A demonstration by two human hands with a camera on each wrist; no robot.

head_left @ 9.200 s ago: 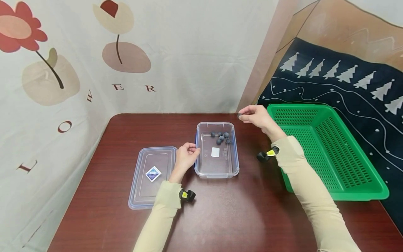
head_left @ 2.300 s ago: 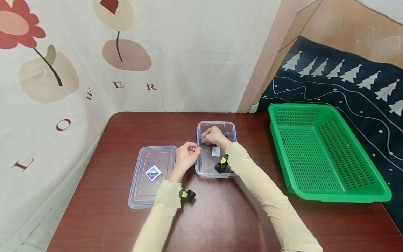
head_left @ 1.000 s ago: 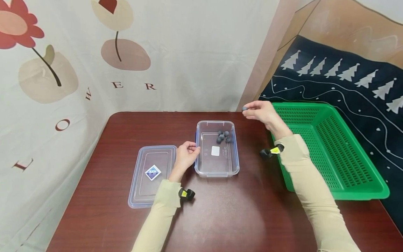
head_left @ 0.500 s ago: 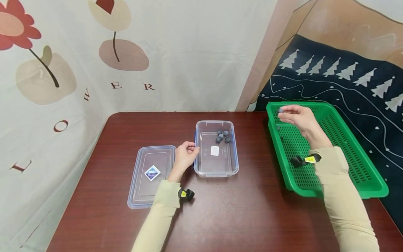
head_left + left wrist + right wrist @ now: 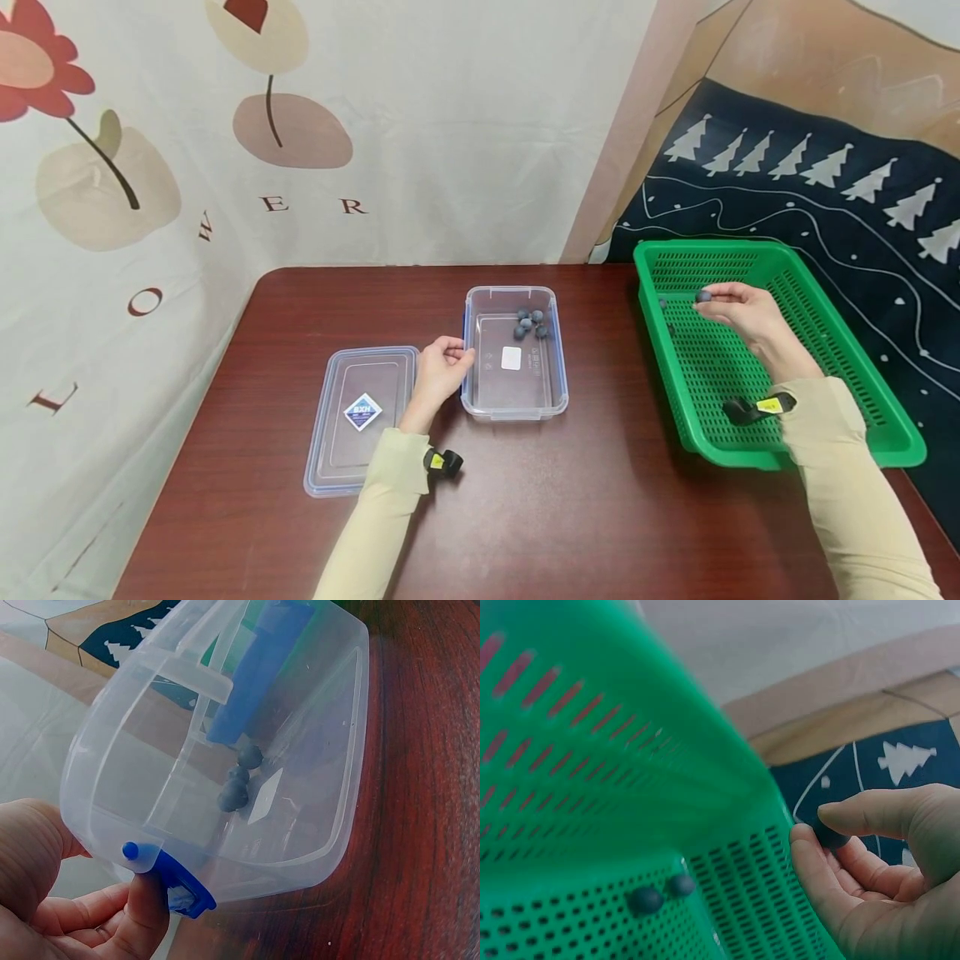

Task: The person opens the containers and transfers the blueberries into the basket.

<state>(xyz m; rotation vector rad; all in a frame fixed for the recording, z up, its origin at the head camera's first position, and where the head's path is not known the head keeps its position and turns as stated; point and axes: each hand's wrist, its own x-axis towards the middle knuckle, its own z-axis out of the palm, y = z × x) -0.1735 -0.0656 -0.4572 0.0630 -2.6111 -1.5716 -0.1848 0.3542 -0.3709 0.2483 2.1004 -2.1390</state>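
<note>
- Right hand (image 5: 738, 312) pinches one small dark blueberry (image 5: 702, 295) between thumb and fingertips; the wrist view shows the same berry (image 5: 829, 838) caught at the thumb tip, the other fingers loosely curled beneath.
- Directly below that grip lies the perforated floor of the green basket (image 5: 847, 392). The basket's long axis runs away from the person, and the pinch sits over its far left part.
- Two loose berries (image 5: 661, 892) rest on the basket floor just left of the grip, against the near wall.
- Left hand (image 5: 438, 375) grips the left rim of the clear container (image 5: 517, 404), thumb against the blue latch (image 5: 180, 889), fingers curled round the edge.
- Remaining berries (image 5: 529, 323) cluster in the container's far right corner, well apart from the right hand, nearer the left.
- Materials: the basket is rigid slotted plastic; the container is smooth and transparent, with rounded corners; the berries are round, matte and dusty blue.
- Clear lid (image 5: 363, 417) lies flat just left of the left hand, on the dark wood-grain table (image 5: 540, 517).
</note>
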